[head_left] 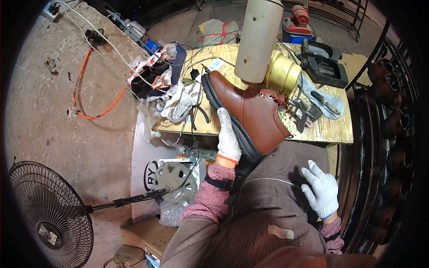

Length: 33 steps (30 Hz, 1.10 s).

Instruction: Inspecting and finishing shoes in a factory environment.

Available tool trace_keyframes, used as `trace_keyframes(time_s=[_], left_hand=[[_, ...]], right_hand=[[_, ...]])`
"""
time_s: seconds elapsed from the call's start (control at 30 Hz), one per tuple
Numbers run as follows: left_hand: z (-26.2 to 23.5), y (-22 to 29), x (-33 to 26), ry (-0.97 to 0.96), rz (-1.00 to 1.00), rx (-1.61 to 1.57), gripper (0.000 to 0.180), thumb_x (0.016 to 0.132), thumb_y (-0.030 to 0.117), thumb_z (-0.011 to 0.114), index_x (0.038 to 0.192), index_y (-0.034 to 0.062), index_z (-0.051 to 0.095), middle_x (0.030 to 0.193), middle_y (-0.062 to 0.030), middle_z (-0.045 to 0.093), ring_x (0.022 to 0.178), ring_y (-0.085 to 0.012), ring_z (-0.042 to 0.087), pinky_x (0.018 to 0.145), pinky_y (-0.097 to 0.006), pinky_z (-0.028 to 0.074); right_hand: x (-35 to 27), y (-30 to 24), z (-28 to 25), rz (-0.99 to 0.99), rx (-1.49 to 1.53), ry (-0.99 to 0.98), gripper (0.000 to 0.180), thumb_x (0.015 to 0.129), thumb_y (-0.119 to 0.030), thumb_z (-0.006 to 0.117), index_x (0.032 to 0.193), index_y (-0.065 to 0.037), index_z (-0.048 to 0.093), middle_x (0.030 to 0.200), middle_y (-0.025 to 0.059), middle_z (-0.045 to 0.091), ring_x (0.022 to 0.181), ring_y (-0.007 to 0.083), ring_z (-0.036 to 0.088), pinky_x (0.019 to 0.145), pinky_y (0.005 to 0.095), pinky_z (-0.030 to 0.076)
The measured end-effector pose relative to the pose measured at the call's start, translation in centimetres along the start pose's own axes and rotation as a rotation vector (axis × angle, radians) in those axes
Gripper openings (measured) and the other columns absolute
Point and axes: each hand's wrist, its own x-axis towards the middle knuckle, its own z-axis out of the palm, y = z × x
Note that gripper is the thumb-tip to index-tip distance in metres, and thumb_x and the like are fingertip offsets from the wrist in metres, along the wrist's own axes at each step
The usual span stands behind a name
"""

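Left hand, in a white knit glove with orange cuff: gripping, thumb side laid along the sole of a brown lace-up boot; the other fingers are hidden from us. The boot is tilted over the near edge of the desk, toe at 11 o'clock, black sole facing 8, heel at 6 near the lap. Clock directions below run from the boot. Right hand, similar glove with blue cuff: between 4 and 5 o'clock, empty, fingers parted and slightly bent over the brown apron.

Desk is worn yellowish wood, cluttered. At 12 we see a pale ribbed cylinder blocking part of the view; between 1 and 2, a yellow cylindrical part; at 2, black trays; at 3, a pale cloth with a dark tool on it. At 9, a crumpled whitish cloth; at 10, a dark blue bin with mixed stuff.

Room: dark rack with brown boots at 3, red machine at 1, white sack with red string at 11, orange cable at 9, black fan and grey plastic wheel at 8, cardboard box at 7.
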Motion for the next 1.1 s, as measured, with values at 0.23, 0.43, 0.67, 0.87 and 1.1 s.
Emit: trace_keyframes(time_s=[0.23, 0.43, 0.67, 0.87, 1.1], left_hand=[[-0.9, 0.0, 1.6, 0.09, 0.125, 0.14, 0.073, 0.102, 0.059, 0.043, 0.154, 0.0086, 0.033, 0.147, -0.0098, 0.049, 0.129, -0.0243, 0.054, 0.11, -0.039, 0.044], [1.6, 3.1, 3.1, 0.345, 0.481, 0.297, 0.095, 0.1, 0.047, 0.058, 0.161, 0.0104, -0.004, 0.157, -0.014, 0.031, 0.135, -0.0239, 0.041, 0.114, -0.037, 0.034], [5.1, 4.9, 4.7, 0.358, 0.67, 0.372, 0.102, 0.094, 0.046, 0.067, 0.161, 0.0071, 0.0, 0.159, -0.0161, 0.026, 0.138, -0.0275, 0.039, 0.113, -0.038, 0.035], [4.5, 4.0, 2.9, 0.386, 0.554, 0.385, 0.105, 0.095, 0.054, 0.063, 0.161, 0.0122, -0.007, 0.16, -0.0185, 0.025, 0.139, -0.0317, 0.039, 0.112, -0.041, 0.039], [0.6, -0.2, -2.5, 0.19, 0.15, 0.211, 0.093, 0.098, 0.068, 0.041, 0.161, 0.0069, 0.01, 0.164, -0.0092, 0.022, 0.145, -0.0245, 0.03, 0.119, -0.037, 0.028]], right_hand=[[-2.0, 1.4, 1.3, 0.112, 0.028, -0.011, 0.045, 0.082, -0.024, 0.07, 0.124, -0.008, 0.065, 0.131, 0.0199, 0.062, 0.088, 0.0367, 0.065, 0.076, 0.0429, 0.05], [-1.5, 3.0, 1.1, 0.139, 0.026, 0.007, 0.044, 0.083, -0.022, 0.069, 0.124, -0.007, 0.065, 0.132, 0.0206, 0.061, 0.093, 0.0384, 0.065, 0.079, 0.044, 0.051], [1.0, 3.3, 0.8, -0.004, 0.016, 0.043, 0.043, 0.086, -0.025, 0.068, 0.125, -0.008, 0.064, 0.133, 0.0173, 0.061, 0.088, 0.0335, 0.064, 0.076, 0.0418, 0.049], [5.6, 2.7, 0.8, -0.133, 0.147, 0.166, 0.047, 0.085, -0.025, 0.069, 0.13, -0.01, 0.063, 0.131, 0.0184, 0.062, 0.097, 0.0338, 0.065, 0.089, 0.042, 0.051], [12.3, 0.8, 4.1, -0.002, 0.833, 0.079, 0.06, 0.094, -0.019, 0.059, 0.149, -0.001, 0.043, 0.142, 0.0124, 0.053, 0.103, 0.0149, 0.06, 0.095, 0.0303, 0.048]])
